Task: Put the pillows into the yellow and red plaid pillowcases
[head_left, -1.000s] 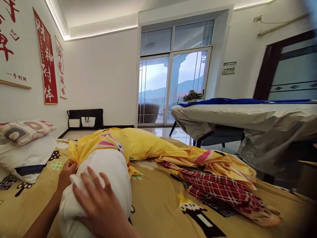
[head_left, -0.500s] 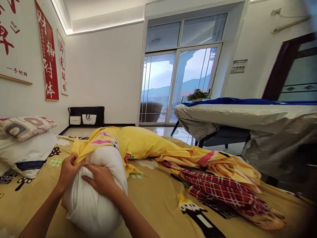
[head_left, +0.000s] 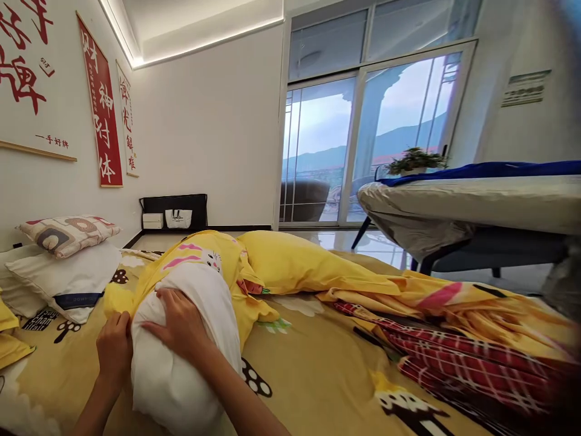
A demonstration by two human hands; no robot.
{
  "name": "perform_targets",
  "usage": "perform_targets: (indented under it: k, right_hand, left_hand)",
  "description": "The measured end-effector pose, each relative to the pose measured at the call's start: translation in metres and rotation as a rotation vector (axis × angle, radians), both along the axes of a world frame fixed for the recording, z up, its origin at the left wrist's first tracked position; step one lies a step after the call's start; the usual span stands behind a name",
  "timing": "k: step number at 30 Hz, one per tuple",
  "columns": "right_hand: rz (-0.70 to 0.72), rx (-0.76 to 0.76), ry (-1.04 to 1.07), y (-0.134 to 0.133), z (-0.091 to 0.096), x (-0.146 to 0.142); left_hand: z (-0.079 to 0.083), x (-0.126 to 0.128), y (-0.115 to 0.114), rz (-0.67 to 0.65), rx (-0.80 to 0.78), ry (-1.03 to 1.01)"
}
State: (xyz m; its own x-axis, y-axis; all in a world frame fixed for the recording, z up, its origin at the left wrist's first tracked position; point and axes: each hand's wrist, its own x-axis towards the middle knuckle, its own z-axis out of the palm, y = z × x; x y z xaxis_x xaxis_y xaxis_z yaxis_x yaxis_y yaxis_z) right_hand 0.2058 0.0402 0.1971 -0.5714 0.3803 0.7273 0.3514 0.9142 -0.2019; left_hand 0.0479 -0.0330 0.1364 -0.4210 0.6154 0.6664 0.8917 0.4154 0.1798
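Observation:
A white pillow [head_left: 181, 369] lies on the bed, its far end inside a yellow patterned pillowcase [head_left: 200, 257]. My right hand [head_left: 178, 321] rests flat on top of the pillow, fingers spread and pressing down. My left hand [head_left: 114, 348] is at the pillow's left side, fingers closed on the yellow edge of the pillowcase. The yellow cloth runs on to the right across the bed [head_left: 318, 369].
Two more pillows [head_left: 68, 233] are stacked at the left by the wall. A red plaid cloth [head_left: 454, 363] and yellow bedding lie at the right. A covered table [head_left: 476, 203] stands beyond the bed, before glass sliding doors [head_left: 363, 139].
My left hand has dropped from the pillow's top edge to its left side, pulling the pillowcase edge. My right hand stays on top. The view has shifted left and closer.

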Motion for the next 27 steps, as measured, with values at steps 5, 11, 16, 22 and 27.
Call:
perform_targets:
  k: [5,11,16,22,27]
  right_hand:
    - [0.158,0.170,-0.225,-0.033,0.001,0.033]
    - [0.134,0.070,-0.553,-0.008,-0.003,0.026]
    - [0.081,0.161,-0.603,0.018,-0.010,-0.026]
    - [0.272,0.252,-0.380,0.016,-0.019,-0.025]
    - [0.201,0.277,-0.183,-0.011,-0.032,0.005]
  left_hand:
    - [0.015,0.001,0.005,0.104,0.065,0.094]
    - [0.022,0.004,0.020,-0.164,0.280,-0.210]
    - [0.015,0.023,0.026,-0.172,0.462,0.020]
    - [0.006,-0.003,0.020,-0.049,0.268,0.113]
    - [0.013,-0.011,0.010,-0.043,0.035,-0.159]
